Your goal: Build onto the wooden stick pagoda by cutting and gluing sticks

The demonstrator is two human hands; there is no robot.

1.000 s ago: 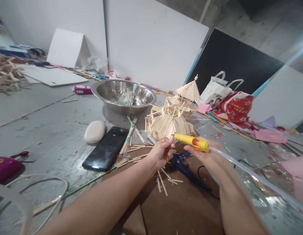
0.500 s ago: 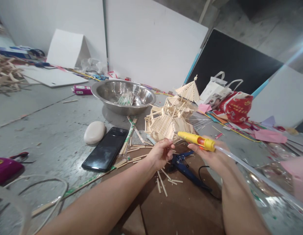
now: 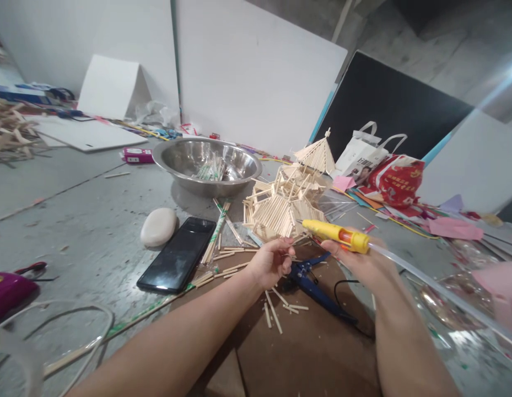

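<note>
My right hand [image 3: 363, 264] is wrapped round a yellow hot glue gun [image 3: 334, 234] with a long clear glue stick trailing from its back. The gun's nozzle points left at a pagoda-like model [image 3: 276, 207] built of thin wooden sticks, with a pointed roof on top. Close to the model's lower front edge, my left hand [image 3: 272, 263] is closed with its fingertips pinched together; what they hold, if anything, is too small to make out. Beneath both hands lie blue-handled cutters [image 3: 317, 292] and several short cut sticks [image 3: 273, 311] on a brown board [image 3: 305, 353].
Left of the board are a black phone [image 3: 177, 255], a white rounded object [image 3: 159, 227] and a pale looped cable. A steel basin [image 3: 173, 173] holding wrapped stick bundles stands behind. Bags [image 3: 398, 179] and coloured paper lie at the right.
The glue gun has shifted slightly right with my right hand, its nozzle a little farther from my left fingertips. My left hand stays pinched by the model. The view has tilted slightly.
</note>
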